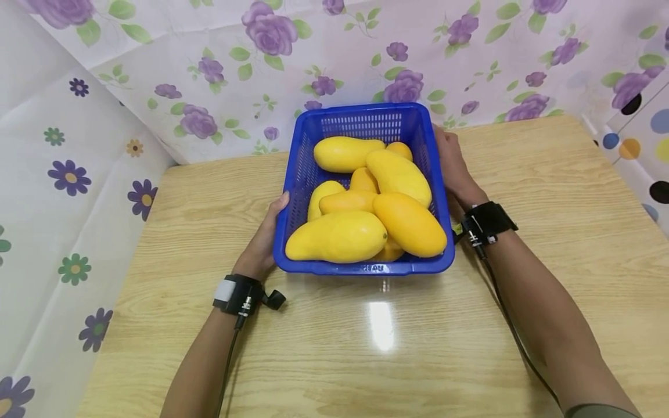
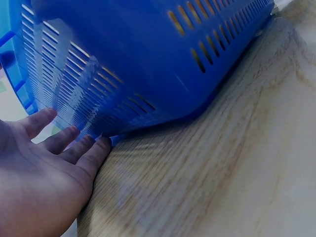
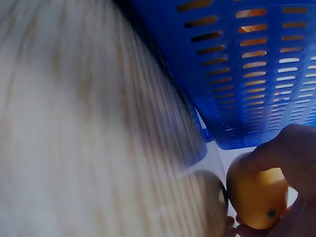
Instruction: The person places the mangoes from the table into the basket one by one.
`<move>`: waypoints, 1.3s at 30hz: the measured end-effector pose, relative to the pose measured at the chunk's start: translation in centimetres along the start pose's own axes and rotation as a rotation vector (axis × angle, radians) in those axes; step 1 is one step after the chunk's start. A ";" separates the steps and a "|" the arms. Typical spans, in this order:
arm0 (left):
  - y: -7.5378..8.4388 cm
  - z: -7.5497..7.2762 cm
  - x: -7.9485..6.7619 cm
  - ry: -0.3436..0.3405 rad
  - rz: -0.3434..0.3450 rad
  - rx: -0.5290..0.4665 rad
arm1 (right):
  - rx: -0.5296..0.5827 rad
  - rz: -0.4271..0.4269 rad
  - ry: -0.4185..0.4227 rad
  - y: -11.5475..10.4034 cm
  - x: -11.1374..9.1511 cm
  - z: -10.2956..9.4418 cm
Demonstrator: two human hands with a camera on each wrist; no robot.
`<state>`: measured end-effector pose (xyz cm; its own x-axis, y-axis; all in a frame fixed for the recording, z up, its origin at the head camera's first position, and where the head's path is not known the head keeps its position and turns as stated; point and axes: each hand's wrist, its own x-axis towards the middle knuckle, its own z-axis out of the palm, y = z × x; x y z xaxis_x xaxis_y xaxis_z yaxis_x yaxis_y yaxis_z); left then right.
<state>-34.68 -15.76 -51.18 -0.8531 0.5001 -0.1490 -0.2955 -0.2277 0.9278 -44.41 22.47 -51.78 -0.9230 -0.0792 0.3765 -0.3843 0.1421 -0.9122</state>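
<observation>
A blue plastic basket [image 1: 368, 268] with slotted walls stands on the table, holding several yellow mangoes [image 1: 337, 237]. At its left wall is my left hand [image 1: 263, 241]; the left wrist view shows that hand's fingers [image 2: 64, 140] fairly straight, their tips against the slotted side. Beyond the basket's right wall, my right hand [image 1: 455, 159] is partly hidden by the rim in the head view. In the right wrist view, this hand's thumb and fingers grip an orange-yellow mango [image 3: 259, 192] outside the basket. The basket blocks that mango from the head view.
The wood-grain table [image 1: 549, 232] reaches back to a flowered cloth [image 1: 209, 75]. Another flower-patterned sheet [image 1: 68, 232] hangs at the left. A dotted sheet [image 1: 635, 133] borders the right edge. Cables run from both wrist straps along the forearms.
</observation>
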 end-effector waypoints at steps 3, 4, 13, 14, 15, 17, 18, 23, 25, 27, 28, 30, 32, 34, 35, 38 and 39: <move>0.0 0.0 0.0 0.003 0.001 0.004 | -0.295 -0.100 0.005 0.5 -0.3 -0.6; 0.0 0.0 0.0 0.005 0.001 0.006 | -0.367 -0.108 0.004 0.6 -0.4 -0.8; -0.1 -0.1 0.0 0.005 0.003 0.011 | -0.472 0.039 -0.004 0.7 -0.3 -1.6; -0.1 -0.2 0.0 0.003 0.004 0.011 | -0.476 0.038 -0.002 0.6 -0.2 -1.6; -0.2 -0.3 0.1 0.002 0.004 0.013 | -0.478 0.046 -0.003 0.5 -0.2 -1.6; -0.3 -0.4 0.2 0.002 0.002 0.016 | -0.480 0.067 -0.005 0.2 -0.2 -1.7; -0.3 -0.4 0.2 0.002 0.002 0.018 | -0.477 0.079 -0.007 0.1 -0.2 -1.8; -0.4 -0.5 0.2 0.000 0.001 0.022 | -0.486 0.109 -0.014 -0.2 -0.2 -2.2; -0.4 -0.5 0.3 -0.001 0.002 0.022 | -0.493 0.114 -0.017 -0.4 -0.2 -2.3; -0.4 -0.5 0.3 0.000 0.001 0.019 | -0.498 0.120 -0.020 -0.6 -0.2 -2.5; -0.5 -0.5 0.3 0.001 0.001 0.017 | -0.500 0.126 -0.021 -0.7 -0.2 -2.5; -0.5 -0.5 0.4 0.002 0.000 0.014 | -0.506 0.141 -0.021 -1.0 -0.2 -2.6; -0.5 -0.5 0.4 0.002 -0.001 0.015 | -0.510 0.158 -0.017 -1.3 -0.2 -2.7; -0.5 -0.5 0.4 0.004 -0.002 0.020 | -0.515 0.168 -0.010 -1.6 -0.2 -2.8; -0.5 -0.5 0.4 0.005 -0.003 0.022 | -0.517 0.174 -0.006 -1.8 -0.1 -2.8; -0.5 -0.5 0.3 0.009 -0.006 0.032 | -0.527 0.189 -0.001 -2.3 -0.1 -3.1; -0.5 -0.5 0.3 0.011 -0.007 0.034 | -0.534 0.191 0.000 -2.4 -0.1 -3.3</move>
<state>-35.02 -15.93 -51.85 -0.8556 0.4926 -0.1588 -0.2869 -0.1960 0.9377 -43.45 25.35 -49.06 -0.9771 -0.0036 0.2129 -0.1670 0.6332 -0.7558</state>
